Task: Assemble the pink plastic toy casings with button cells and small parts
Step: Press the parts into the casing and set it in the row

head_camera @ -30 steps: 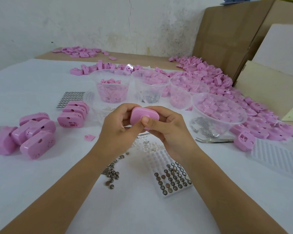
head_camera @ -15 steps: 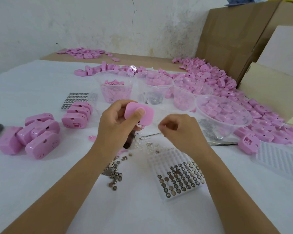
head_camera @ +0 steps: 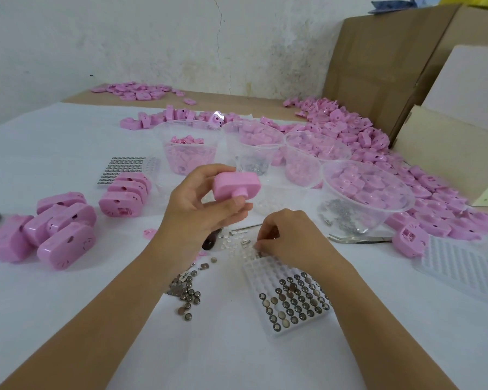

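Observation:
My left hand [head_camera: 200,209] holds a pink plastic casing [head_camera: 235,184] above the table, gripped between fingers and thumb. My right hand [head_camera: 290,239] is lower, down at the table, with its fingertips curled among small clear and metal parts [head_camera: 234,239] at the far edge of a clear tray of button cells [head_camera: 292,298]. Whether it pinches a part is hidden by the fingers. Loose button cells [head_camera: 188,296] lie beneath my left forearm.
Finished pink casings [head_camera: 48,229] are grouped at the left, with another row [head_camera: 126,192] behind them. Several clear cups [head_camera: 190,147] and a bowl [head_camera: 366,192] hold pink and metal parts. Tweezers [head_camera: 358,239], an empty tray [head_camera: 462,266] and cardboard boxes [head_camera: 383,60] are at the right.
My right hand let go of the casing and dropped to the small parts on the table. My left hand kept the casing and turned it so a stub faces me.

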The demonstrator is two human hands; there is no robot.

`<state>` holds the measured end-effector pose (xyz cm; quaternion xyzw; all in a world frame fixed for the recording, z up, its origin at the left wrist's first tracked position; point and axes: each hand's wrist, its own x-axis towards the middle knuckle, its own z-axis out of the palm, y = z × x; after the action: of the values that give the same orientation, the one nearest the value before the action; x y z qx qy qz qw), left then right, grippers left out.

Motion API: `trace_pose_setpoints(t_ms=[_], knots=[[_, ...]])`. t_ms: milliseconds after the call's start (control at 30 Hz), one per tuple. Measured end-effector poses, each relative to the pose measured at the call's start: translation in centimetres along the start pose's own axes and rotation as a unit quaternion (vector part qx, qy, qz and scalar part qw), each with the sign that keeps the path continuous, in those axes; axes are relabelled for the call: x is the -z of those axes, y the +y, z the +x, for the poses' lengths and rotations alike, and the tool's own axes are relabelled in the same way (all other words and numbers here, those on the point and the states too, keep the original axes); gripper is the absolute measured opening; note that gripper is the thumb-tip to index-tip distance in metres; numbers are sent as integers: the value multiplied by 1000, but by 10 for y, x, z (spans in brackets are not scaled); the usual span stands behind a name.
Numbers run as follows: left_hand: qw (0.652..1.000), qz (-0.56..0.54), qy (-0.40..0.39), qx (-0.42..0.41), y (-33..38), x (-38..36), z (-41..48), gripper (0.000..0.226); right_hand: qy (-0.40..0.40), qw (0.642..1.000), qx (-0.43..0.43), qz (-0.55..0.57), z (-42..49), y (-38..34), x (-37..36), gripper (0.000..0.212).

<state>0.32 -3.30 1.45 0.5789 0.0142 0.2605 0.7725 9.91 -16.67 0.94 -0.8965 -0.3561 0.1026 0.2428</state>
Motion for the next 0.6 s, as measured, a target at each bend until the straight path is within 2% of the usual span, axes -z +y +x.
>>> trace_pose_setpoints(t_ms=[167, 333, 467, 600], knots=[[993, -120, 1, 19, 2, 1, 2, 11, 8, 1000, 0, -4, 1, 1, -3, 12], [996, -83, 1, 22, 1, 2, 1, 18, 55, 998, 8, 9, 3, 3, -4, 9], [997, -74, 3, 21, 2, 2, 2, 42, 105, 986, 22, 127, 1, 3, -3, 16], [997, -81, 15, 15, 4, 3, 1, 39, 141, 961, 45, 234, 0, -1, -2, 22]])
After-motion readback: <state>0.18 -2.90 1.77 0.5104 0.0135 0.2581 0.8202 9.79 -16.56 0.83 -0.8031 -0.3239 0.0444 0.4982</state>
